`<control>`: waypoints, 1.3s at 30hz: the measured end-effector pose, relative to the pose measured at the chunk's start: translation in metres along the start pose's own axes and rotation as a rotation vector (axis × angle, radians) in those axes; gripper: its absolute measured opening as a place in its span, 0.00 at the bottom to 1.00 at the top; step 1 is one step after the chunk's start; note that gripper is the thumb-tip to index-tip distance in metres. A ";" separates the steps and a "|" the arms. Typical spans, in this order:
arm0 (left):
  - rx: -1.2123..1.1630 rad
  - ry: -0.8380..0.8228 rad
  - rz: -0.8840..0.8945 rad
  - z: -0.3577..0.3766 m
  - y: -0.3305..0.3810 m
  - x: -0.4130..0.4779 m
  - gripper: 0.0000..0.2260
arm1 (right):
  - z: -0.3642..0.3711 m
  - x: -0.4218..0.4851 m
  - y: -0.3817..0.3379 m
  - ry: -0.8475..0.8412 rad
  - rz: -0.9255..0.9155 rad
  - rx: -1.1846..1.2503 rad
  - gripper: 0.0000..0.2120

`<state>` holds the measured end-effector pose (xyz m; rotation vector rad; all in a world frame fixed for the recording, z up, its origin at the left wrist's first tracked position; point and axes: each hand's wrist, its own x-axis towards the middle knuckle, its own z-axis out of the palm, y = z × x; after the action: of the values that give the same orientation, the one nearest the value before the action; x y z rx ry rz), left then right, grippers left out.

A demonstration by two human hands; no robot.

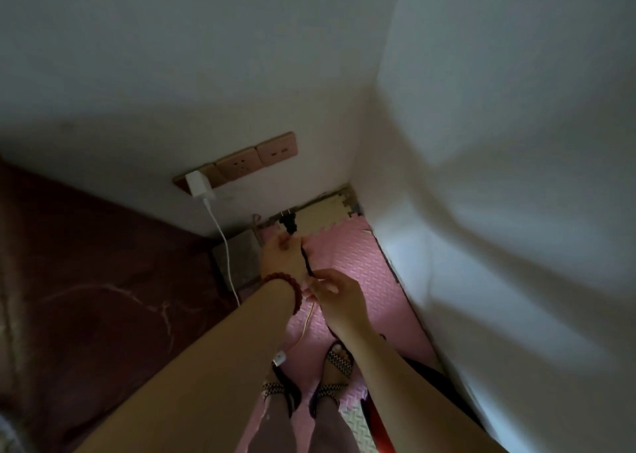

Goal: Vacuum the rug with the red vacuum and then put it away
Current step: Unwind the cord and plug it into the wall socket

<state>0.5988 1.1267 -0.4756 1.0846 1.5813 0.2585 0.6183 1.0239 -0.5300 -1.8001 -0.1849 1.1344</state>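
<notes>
Down near the corner, the left hand's (282, 254) fingers pinch the black power cord (306, 263) just behind its plug (288, 227). The right hand's (339, 297) fingers pinch it lower, above the pink foam mat (358, 256).

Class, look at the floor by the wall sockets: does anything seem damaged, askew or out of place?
The cream interlocking foam floor tile in the corner stops short of the wall, leaving a ragged dark strip at the wall's foot. The black plug, held by the left hand, is unplugged.
</notes>
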 end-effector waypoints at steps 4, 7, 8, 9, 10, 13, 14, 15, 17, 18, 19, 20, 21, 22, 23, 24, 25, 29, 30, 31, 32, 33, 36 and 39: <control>-0.010 0.008 0.033 -0.007 -0.004 0.013 0.11 | 0.017 0.014 0.007 -0.037 0.037 -0.044 0.05; -0.036 0.010 0.060 -0.014 -0.010 0.033 0.12 | 0.028 0.027 0.016 -0.039 0.033 -0.064 0.05; -0.038 0.011 0.059 -0.017 -0.011 0.041 0.12 | 0.032 0.032 0.020 -0.041 0.028 -0.091 0.05; -0.042 0.009 0.061 -0.020 -0.011 0.047 0.12 | 0.034 0.035 0.023 -0.038 0.020 -0.124 0.05; -0.057 0.010 0.071 -0.022 -0.013 0.054 0.12 | 0.038 0.040 0.026 -0.038 0.012 -0.147 0.05; -0.109 0.013 0.096 -0.024 -0.019 0.078 0.12 | 0.050 0.052 0.030 -0.059 -0.020 -0.116 0.06; -0.119 0.014 0.097 -0.023 -0.020 0.086 0.12 | 0.054 0.056 0.029 -0.047 -0.039 -0.127 0.06; -0.126 0.012 0.101 -0.022 -0.022 0.094 0.12 | 0.057 0.061 0.029 -0.029 -0.063 -0.136 0.04; -0.151 0.019 0.093 -0.022 -0.024 0.114 0.11 | 0.064 0.074 0.029 0.029 -0.127 -0.169 0.03; -0.163 0.024 0.085 -0.023 -0.024 0.124 0.10 | 0.067 0.080 0.029 0.042 -0.150 -0.196 0.03; -0.182 0.027 0.079 -0.023 -0.025 0.134 0.10 | 0.070 0.086 0.030 0.044 -0.158 -0.211 0.04; -0.222 0.028 0.072 -0.023 -0.026 0.143 0.09 | 0.074 0.093 0.031 0.042 -0.157 -0.226 0.05; -0.270 0.024 0.065 -0.023 -0.025 0.150 0.08 | 0.078 0.100 0.031 0.040 -0.150 -0.237 0.06; -0.307 0.024 0.058 -0.023 -0.023 0.157 0.09 | 0.081 0.105 0.030 0.037 -0.145 -0.245 0.07; -0.323 0.026 0.056 -0.023 -0.021 0.163 0.10 | 0.083 0.111 0.029 0.033 -0.152 -0.238 0.07; -0.330 0.026 0.058 -0.023 -0.019 0.170 0.11 | 0.086 0.115 0.026 0.036 -0.166 -0.225 0.07; -0.336 0.022 0.064 -0.024 -0.017 0.177 0.11 | 0.088 0.119 0.023 0.043 -0.176 -0.208 0.07; -0.339 -0.004 0.062 -0.025 -0.009 0.198 0.11 | 0.101 0.130 0.015 0.053 -0.177 -0.132 0.07; -0.336 -0.007 0.060 -0.025 -0.008 0.202 0.11 | 0.104 0.132 0.014 0.052 -0.173 -0.122 0.07; -0.338 -0.011 0.058 -0.024 -0.007 0.204 0.11 | 0.105 0.133 0.014 0.051 -0.171 -0.117 0.06; -0.344 -0.013 0.057 -0.023 -0.008 0.206 0.11 | 0.106 0.135 0.014 0.051 -0.172 -0.112 0.06; -0.352 -0.012 0.054 -0.023 -0.008 0.206 0.11 | 0.106 0.136 0.015 0.055 -0.175 -0.109 0.06; -0.373 0.001 0.046 -0.021 -0.010 0.205 0.11 | 0.105 0.138 0.019 0.083 -0.180 -0.114 0.06; -0.429 0.015 0.038 -0.018 -0.007 0.200 0.08 | 0.105 0.139 0.019 0.118 -0.178 -0.123 0.07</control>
<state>0.5937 1.2792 -0.6064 0.7785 1.4324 0.6032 0.6092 1.1594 -0.6406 -1.9117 -0.3443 0.9051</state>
